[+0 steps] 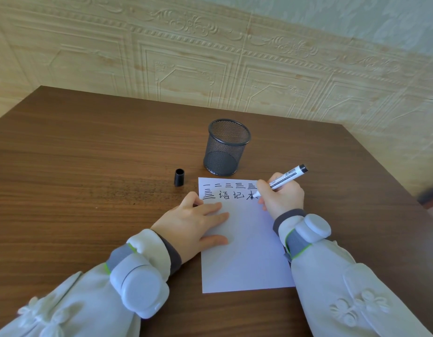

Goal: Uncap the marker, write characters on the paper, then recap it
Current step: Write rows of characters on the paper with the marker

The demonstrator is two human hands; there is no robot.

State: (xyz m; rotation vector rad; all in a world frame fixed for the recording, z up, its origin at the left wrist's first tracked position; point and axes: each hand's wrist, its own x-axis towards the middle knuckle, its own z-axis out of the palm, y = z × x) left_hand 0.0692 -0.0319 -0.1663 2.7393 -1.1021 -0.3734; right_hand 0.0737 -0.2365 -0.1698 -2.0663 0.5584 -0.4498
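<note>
A white sheet of paper point(247, 251) lies on the brown wooden table point(89, 178). Two rows of black characters run across its top. My right hand point(281, 193) grips the white marker point(287, 176), uncapped, its tip touching the paper at the last character of the second row. My left hand point(198, 222) lies flat with fingers spread on the paper's left edge, holding it down. The black cap point(179, 177) rests on the table, left of the paper's top corner, apart from both hands.
A black mesh pen cup point(225, 147) stands just beyond the paper's top edge, close to the marker's rear end. A patterned wall runs behind the table. The table's right edge slants down at the right.
</note>
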